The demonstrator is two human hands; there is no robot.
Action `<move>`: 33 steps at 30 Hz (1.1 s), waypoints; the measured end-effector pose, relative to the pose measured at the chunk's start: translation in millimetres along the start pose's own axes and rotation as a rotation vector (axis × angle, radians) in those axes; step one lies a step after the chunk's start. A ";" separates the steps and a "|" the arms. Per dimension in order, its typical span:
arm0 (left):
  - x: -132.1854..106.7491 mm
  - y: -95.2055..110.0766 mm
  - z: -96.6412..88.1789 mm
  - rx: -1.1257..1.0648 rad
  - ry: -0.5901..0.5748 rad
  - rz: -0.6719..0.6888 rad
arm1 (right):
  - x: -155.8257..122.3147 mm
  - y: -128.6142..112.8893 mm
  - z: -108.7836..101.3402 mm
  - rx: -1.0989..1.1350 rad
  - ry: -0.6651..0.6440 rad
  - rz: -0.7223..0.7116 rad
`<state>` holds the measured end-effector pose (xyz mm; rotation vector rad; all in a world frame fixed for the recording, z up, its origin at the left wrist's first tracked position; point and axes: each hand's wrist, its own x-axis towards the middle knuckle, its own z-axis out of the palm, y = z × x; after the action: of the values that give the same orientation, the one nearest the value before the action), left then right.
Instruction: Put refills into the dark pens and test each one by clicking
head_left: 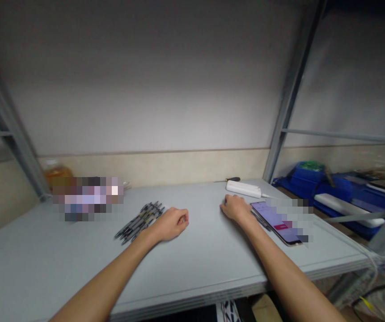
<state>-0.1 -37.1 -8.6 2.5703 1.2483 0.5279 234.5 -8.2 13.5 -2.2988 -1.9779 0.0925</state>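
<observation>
A loose bundle of dark pens [140, 222] lies on the grey tabletop [199, 255], left of the middle. Just right of the bundle rests my left hand [173, 223], its fingers curled into a loose fist with nothing showing in them. My right hand [235, 207] is palm down on the table farther right, its bent fingers a little apart and no object seen in them. Beside its wrist a few dark pens [262, 220] lie, partly covered by my forearm. Against these is a phone [272, 219] with its screen lit, part of it blurred out.
A white power strip [243, 188] with a cable and a screwdriver [233, 179] lie near the back wall. At the back left are a bottle of amber liquid [58, 173] and a pixelated item [91, 199]. Metal posts [281, 125] frame the table; blue bins [308, 179] stand beyond its right side.
</observation>
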 end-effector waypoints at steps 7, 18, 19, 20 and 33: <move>-0.9 0.4 0.8 0.021 0.007 0.010 | 0.1 1.7 -6.4 0.019 -0.042 0.060; -4.0 12.1 -21.8 0.551 0.187 -0.355 | 0.5 2.1 -3.1 -0.031 -0.006 -0.001; -4.7 11.6 -22.7 0.582 0.182 -0.411 | 0.1 1.3 -2.1 -0.038 0.002 -0.017; -5.4 10.7 -23.1 0.603 0.176 -0.456 | -0.3 0.5 -1.2 -0.042 0.009 -0.035; -7.5 -1.9 -20.2 0.621 0.052 -0.492 | -2.3 -2.8 0.5 -0.016 0.005 -0.116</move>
<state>-14.2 -40.8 7.4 2.5255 2.2614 0.1074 231.3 -10.0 13.4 -2.1852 -2.1122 0.0610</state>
